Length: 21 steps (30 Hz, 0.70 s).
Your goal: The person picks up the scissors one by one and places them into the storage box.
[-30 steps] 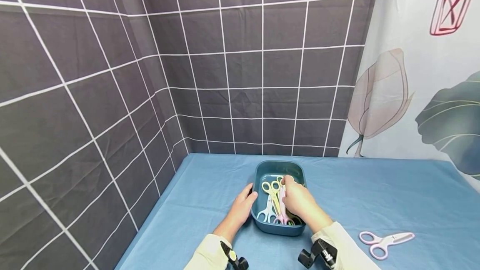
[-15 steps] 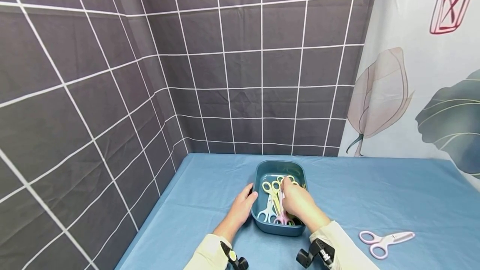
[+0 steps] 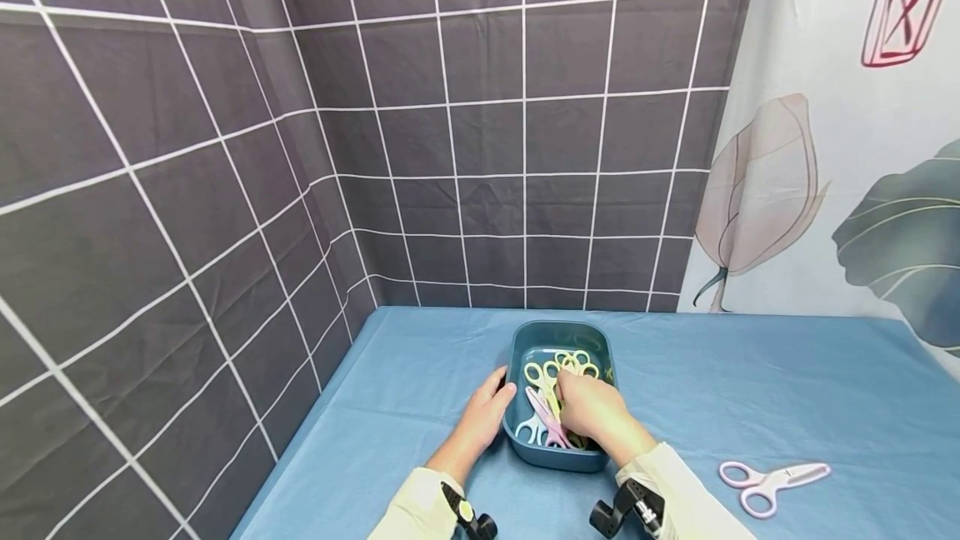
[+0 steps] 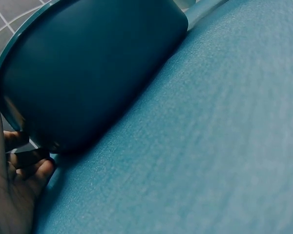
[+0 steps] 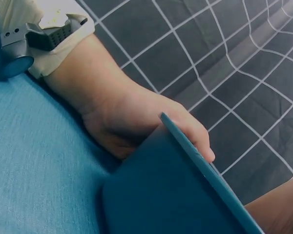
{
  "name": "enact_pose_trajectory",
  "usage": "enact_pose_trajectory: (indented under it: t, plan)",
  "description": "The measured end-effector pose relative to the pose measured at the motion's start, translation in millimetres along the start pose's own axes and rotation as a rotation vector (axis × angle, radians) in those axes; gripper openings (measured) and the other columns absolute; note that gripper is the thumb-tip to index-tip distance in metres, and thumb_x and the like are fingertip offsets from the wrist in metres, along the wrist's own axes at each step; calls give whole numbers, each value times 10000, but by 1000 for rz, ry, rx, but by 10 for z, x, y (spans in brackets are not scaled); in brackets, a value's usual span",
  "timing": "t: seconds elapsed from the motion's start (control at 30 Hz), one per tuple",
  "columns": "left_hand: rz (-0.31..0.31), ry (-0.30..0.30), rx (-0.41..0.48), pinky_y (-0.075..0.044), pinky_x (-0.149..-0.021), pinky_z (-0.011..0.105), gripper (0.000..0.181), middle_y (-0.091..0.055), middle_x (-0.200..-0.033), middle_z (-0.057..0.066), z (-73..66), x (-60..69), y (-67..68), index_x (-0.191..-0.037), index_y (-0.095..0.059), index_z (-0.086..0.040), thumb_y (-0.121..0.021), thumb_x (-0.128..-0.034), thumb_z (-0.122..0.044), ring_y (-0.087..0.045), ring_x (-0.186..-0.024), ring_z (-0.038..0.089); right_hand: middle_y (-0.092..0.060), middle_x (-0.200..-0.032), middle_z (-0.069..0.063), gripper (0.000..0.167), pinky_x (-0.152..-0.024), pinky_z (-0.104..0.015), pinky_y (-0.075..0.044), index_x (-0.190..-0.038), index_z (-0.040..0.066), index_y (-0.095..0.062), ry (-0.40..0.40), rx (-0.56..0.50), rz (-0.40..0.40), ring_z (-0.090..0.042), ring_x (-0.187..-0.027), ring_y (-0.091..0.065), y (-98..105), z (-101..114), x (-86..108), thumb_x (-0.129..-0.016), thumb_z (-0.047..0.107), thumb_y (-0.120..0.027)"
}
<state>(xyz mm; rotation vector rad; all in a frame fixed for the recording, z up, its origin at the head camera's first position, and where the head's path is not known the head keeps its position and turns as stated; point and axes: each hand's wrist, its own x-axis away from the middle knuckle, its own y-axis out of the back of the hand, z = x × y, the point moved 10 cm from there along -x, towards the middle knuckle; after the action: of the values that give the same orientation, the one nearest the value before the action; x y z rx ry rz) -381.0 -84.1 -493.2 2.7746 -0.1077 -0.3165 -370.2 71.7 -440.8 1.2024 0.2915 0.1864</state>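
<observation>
A dark teal plastic basin holds several pairs of children's scissors. My left hand holds the basin's left side, its thumb by the rim and its fingers curled against the outer corner in the left wrist view. Inside, my right hand reaches down over the right rim, and its fingertips are hidden among the scissors. Pink scissors lie slanted just left of that hand. Yellow scissors and light blue scissors lie beside them. More yellow scissors show their handles beyond the hand.
Pink-and-white scissors lie apart on the blue cloth-covered table, right of the basin. Grey gridded curtains rise behind and to the left. A white printed curtain hangs at the back right.
My right hand has moved slightly toward me and lower in the basin. The pink scissors' blades have swung left across the pile. My left hand has stayed still.
</observation>
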Motion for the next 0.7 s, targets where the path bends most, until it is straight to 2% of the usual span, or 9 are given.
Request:
enact_pose_trajectory:
  t: [0.17, 0.37, 0.53, 0.7]
  plan:
    - [1, -12, 36, -365, -1121, 536, 444, -583, -1410, 170, -34, 24, -7, -1420, -551, -18, -514, -1026, -218, -506, -1320, 353, -501, -665, 38, 215, -555, -330, -402, -756, 165, -518, 41, -133, -31, -144, -613, -484, 98, 3, 5, -751, 34, -689]
    - [5, -9, 28, -356, -1127, 544, 448, -580, -1415, 169, -35, 40, -16, -1423, -548, -18, -517, -1024, -217, -501, -1330, 362, -541, -703, 57, 152, -592, -295, -430, -834, 131, -573, 128, -274, -92, -101, -629, -493, 540, -115, 52, -835, 88, -718]
    - [3, 6, 14, -360, -1126, 541, 457, -578, -1419, 169, -9, 34, -48, -1425, -550, -22, -517, -1023, -235, -496, -1335, 361, -622, -828, 35, 149, -649, -324, -478, -964, 89, -641, 152, -278, -38, -127, -730, -564, 837, -461, 212, -874, 160, -737]
    - [0, -12, 24, -364, -1126, 531, 448, -584, -1406, 181, -13, 24, -67, -1413, -552, 0, -512, -1019, -210, -504, -1324, 360, -691, -1053, -142, 345, -806, -496, -545, -1154, 5, -657, 127, -192, 83, -327, -957, -661, 891, -987, 474, -882, 196, -751]
